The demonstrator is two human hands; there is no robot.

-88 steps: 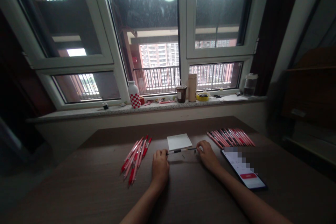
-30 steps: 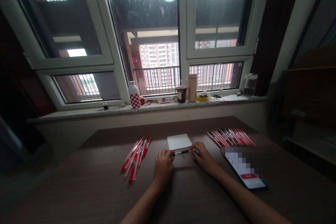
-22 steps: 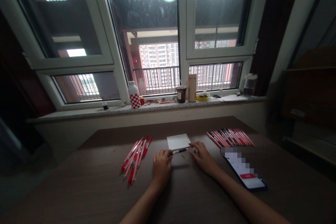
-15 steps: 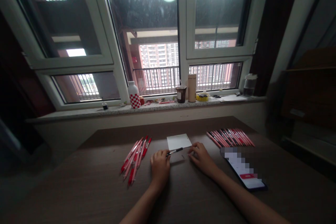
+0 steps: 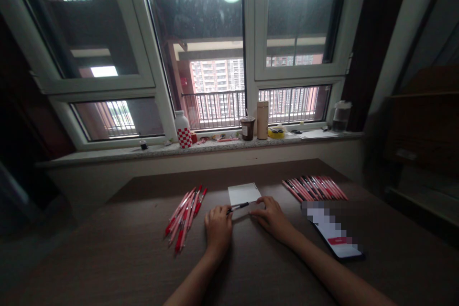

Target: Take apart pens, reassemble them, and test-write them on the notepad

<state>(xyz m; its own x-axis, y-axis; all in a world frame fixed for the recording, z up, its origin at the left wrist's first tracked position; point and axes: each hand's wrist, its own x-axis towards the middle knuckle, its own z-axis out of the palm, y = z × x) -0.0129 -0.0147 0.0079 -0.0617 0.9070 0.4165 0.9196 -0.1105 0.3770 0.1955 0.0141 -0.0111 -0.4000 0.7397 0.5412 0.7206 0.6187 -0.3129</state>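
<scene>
My left hand (image 5: 217,227) is closed round a thin pen part with a black grip (image 5: 237,207), whose tip points right over the near edge of a small white notepad (image 5: 244,193). My right hand (image 5: 271,216) rests on the table just right of the pad, fingers curled and pinched near the table surface; what they hold is too small to make out. A loose heap of red pens (image 5: 186,215) lies left of my left hand. A neat row of red pens (image 5: 315,187) lies at the right.
A phone (image 5: 333,238) with a lit screen lies by my right forearm on the brown table (image 5: 118,258). The window sill (image 5: 107,154) behind holds a red-checked bottle (image 5: 184,129), a cup (image 5: 247,128), a tall flask (image 5: 262,120) and small items.
The pen part was held stretched between both hands. My right hand has let go of its end and dropped to the table; my left hand alone holds it now, slightly further left.
</scene>
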